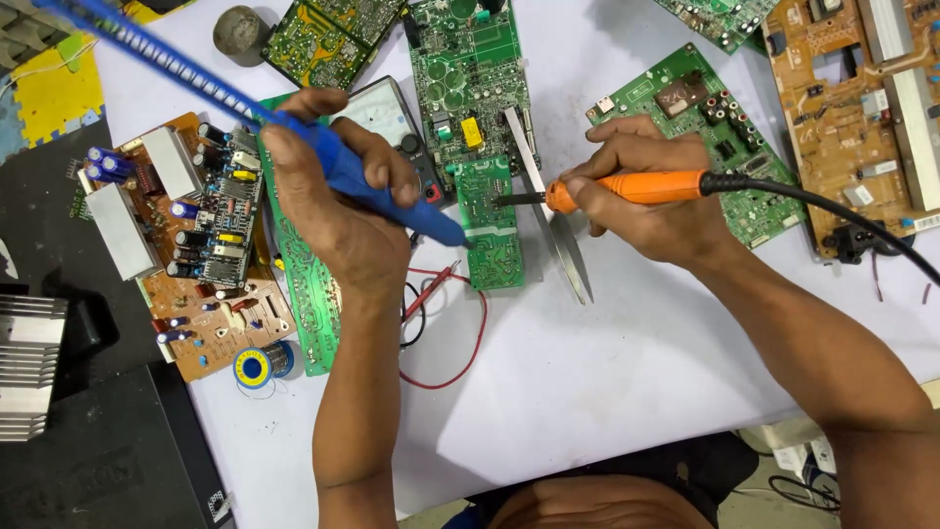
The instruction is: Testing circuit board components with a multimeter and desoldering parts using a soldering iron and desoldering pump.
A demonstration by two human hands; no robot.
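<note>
My left hand grips a blue desoldering pump, its tip resting on a small green circuit board in the middle of the white table. My right hand holds an orange-handled soldering iron; its metal tip touches the same board from the right, close to the pump's tip. The iron's black cord runs off to the right. Metal tweezers lie beside the small board, partly under my right hand.
Several circuit boards surround the work: a brown one with capacitors at left, green ones behind, a brown one at far right. A solder spool, red and black leads, a multimeter and a metal heatsink lie nearby.
</note>
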